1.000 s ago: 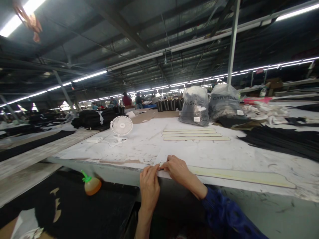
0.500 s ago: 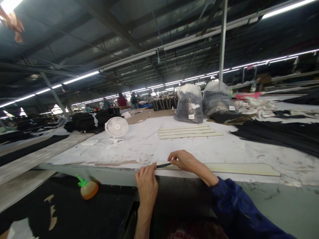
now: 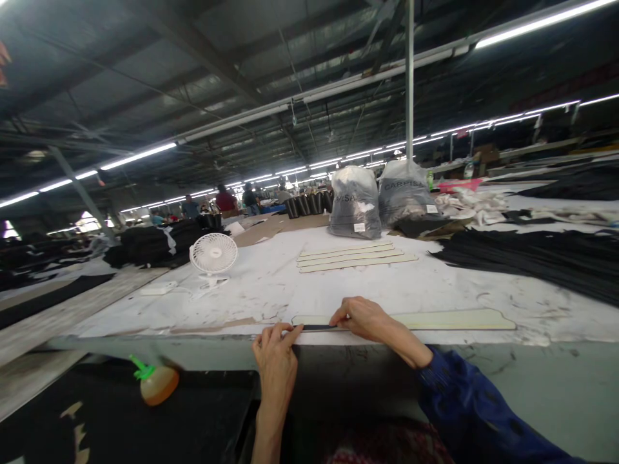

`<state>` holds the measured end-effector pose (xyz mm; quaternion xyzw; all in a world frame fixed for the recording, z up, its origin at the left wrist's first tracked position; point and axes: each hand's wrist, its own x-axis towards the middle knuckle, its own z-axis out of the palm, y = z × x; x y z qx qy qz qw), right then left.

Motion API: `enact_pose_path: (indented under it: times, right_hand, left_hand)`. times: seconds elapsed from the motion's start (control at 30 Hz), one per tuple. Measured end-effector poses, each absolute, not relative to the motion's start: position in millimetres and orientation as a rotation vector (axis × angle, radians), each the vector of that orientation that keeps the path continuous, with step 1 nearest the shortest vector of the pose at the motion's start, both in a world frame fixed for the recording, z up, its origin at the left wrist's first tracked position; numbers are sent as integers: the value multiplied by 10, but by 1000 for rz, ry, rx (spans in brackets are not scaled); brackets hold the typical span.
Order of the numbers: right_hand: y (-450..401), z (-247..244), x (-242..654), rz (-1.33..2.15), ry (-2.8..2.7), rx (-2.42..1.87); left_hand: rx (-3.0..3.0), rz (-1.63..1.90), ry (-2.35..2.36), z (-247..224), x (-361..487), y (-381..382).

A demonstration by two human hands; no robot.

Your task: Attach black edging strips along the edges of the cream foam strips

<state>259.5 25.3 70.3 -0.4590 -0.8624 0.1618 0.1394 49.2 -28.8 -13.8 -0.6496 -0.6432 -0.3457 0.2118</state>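
Note:
A long pale yellow panel [image 3: 449, 319] with a dark outline lies along the front edge of the worktable. Along the near edge of its left end runs a narrow black strip [image 3: 317, 327]. My left hand [image 3: 275, 357] is at the strip's left end, with the thumb pressed on it and the fingers bent beside it. Farther right, my right hand [image 3: 363, 318] pinches the strip between thumb and fingertips, low over the panel. The part of the panel under my right hand is hidden. Several similar pale yellow panels [image 3: 351, 260] lie side by side farther back.
A small white fan [image 3: 213, 254] stands left on the white-covered table [image 3: 261, 283]. Filled plastic bags [image 3: 355, 206] and black strips [image 3: 527, 261] are at the back and right. Below left, a green-topped bottle [image 3: 158, 385] rests on a black surface. People work far behind.
The black strip, slanted before, now lies straighter along the panel's near edge. My left thumb has stretched onto its end. The view has shifted, so the table things appear farther left.

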Motion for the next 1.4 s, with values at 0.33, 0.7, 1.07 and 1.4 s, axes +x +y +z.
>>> enact_pose_path:
  times: [0.33,0.7,1.07,1.4]
  right_hand:
    - [274,655,2576,402,-2522,-1357]
    - [225,717,2542,346,-2582,-1390]
    - [224,687,2517,322,-2569,-1339]
    - [242,645,2528,299,-2566,-1303]
  left_hand:
    - [-1810,-1007,-1746,-171,508,-289]
    - [-1796,-1955,-1915,-224,269,-205]
    - [-1261,-2149,-1795,-141,352,-222]
    - [-2123,-1359,-1560,-133,410,-116]
